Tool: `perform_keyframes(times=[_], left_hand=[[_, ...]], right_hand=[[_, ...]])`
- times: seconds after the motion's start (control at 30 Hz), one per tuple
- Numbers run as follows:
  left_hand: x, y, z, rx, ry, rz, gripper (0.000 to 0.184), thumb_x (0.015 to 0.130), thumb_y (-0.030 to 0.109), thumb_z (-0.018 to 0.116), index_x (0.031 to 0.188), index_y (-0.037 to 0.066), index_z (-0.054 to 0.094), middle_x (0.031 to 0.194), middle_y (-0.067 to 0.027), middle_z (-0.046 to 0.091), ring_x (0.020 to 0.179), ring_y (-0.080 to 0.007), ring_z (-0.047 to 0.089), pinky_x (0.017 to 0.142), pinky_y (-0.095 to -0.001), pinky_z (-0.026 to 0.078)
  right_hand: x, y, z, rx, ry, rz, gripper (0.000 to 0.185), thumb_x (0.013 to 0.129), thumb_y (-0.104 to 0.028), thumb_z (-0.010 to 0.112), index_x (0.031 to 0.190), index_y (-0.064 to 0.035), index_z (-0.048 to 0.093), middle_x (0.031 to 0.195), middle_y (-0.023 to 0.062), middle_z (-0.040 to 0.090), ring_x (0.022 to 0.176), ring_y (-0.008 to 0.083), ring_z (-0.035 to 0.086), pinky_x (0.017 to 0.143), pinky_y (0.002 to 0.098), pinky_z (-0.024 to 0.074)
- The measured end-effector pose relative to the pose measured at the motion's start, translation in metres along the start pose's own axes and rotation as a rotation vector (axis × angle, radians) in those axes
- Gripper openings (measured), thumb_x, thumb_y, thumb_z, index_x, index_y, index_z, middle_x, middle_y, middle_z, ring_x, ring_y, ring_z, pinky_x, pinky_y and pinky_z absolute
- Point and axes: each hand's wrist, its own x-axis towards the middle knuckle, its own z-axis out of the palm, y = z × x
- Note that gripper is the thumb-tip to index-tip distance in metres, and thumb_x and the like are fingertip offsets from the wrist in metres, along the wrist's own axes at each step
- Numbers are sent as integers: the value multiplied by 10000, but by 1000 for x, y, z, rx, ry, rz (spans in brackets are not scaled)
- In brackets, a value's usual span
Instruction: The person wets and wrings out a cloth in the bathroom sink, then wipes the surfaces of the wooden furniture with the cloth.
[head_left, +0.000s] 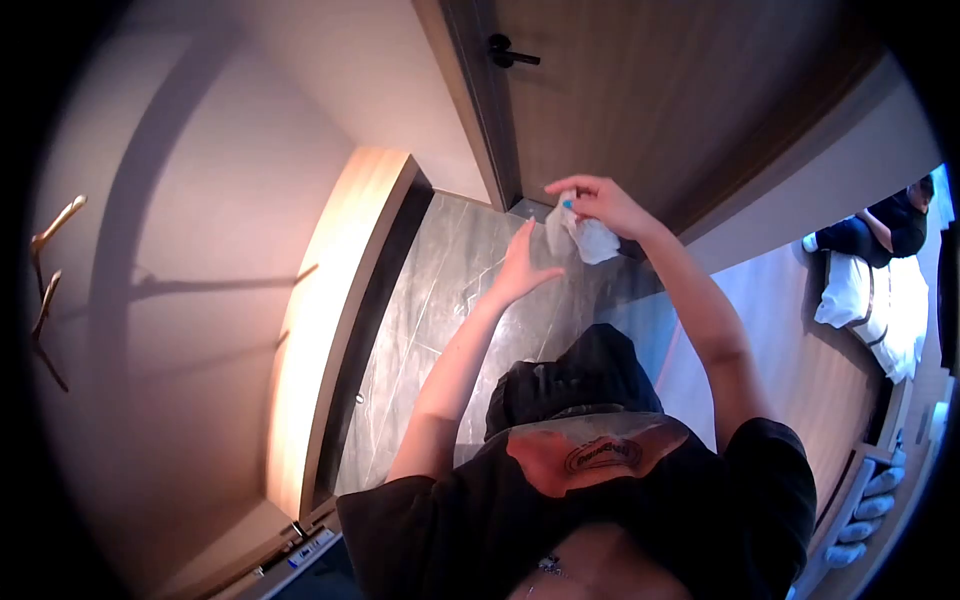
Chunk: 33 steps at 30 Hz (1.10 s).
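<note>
The right hand is in front of the wooden door, its grip clamped on a crumpled white wad before the door's lower edge. The left hand, thumb and fingers apart, is also before the door, just beside the wad. Another person sits well right of the door.

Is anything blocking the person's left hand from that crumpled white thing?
Nothing visible does: only a gap shows between the open left hand and the crumpled white item, which the right hand holds.
</note>
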Motion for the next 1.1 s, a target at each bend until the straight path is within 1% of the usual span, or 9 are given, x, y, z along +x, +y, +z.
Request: perform_keyframes(times=[0.07,0.27,0.47,0.6,0.67,0.77,0.8,0.97,1.1], left_hand=[[48,-3,-3,15,75,134,881,609,278,732,1295,23,242,1240,-219,392,1168,-327,374,946,-377,325],[159,-41,-15,-551,-291,-323,537,731,186,636,1174,-32,425,1020,-115,581,917,-175,559,813,-296,425],[248,-64,-39,-761,-42,-403,310,757,126,590,1022,-29,551,933,-88,610,853,-141,562,764,-282,443],[321,-91,-41,-328,26,-532,409,690,176,619,1040,-21,539,970,-150,606,873,-229,585,777,-309,446],[353,-90,-49,-127,-34,-656,585,636,206,628,1152,-1,448,1043,-214,564,920,-294,575,789,-328,444],[388,-108,-42,56,105,-483,633,647,160,603,1216,15,366,1102,-233,523,961,-301,557,790,-336,442],[399,-141,-32,-68,128,-303,642,665,110,572,1243,26,305,1108,-212,520,942,-284,560,772,-330,443],[457,-145,-65,-858,19,-544,295,729,57,517,1023,43,493,849,-23,543,717,-113,505,637,-253,419],[476,-152,-74,-1224,58,-599,166,831,221,530,839,57,555,772,-9,538,718,-94,506,668,-227,396]], right_hand=[[26,-19,-18,166,6,-49,320,790,-22,474,1102,-42,541,859,21,510,735,67,499,679,200,423],[124,-2,-111,-141,187,-59,274,825,-77,459,1084,-39,539,818,18,530,675,65,505,646,203,436],[250,47,-189,-489,469,-103,273,799,-163,523,1045,-44,535,870,81,578,694,165,563,666,284,461],[329,21,-215,-883,646,-353,354,793,-275,516,1051,-34,513,918,140,596,850,327,570,772,399,448],[366,18,-214,-951,480,-211,389,788,-318,519,1049,-30,508,943,148,589,860,337,567,772,408,449],[406,-2,-213,-1068,212,44,473,769,-396,519,1058,-24,490,937,158,593,864,346,571,756,428,455],[420,4,-214,-1094,144,63,467,761,-415,520,1004,-16,527,876,174,607,822,341,586,731,434,465],[446,21,-213,-966,195,53,426,739,-441,527,870,-41,593,777,201,600,758,355,589,678,440,476],[447,37,-209,-982,263,-15,369,720,-400,554,801,-40,577,711,186,597,680,349,593,636,441,483]])
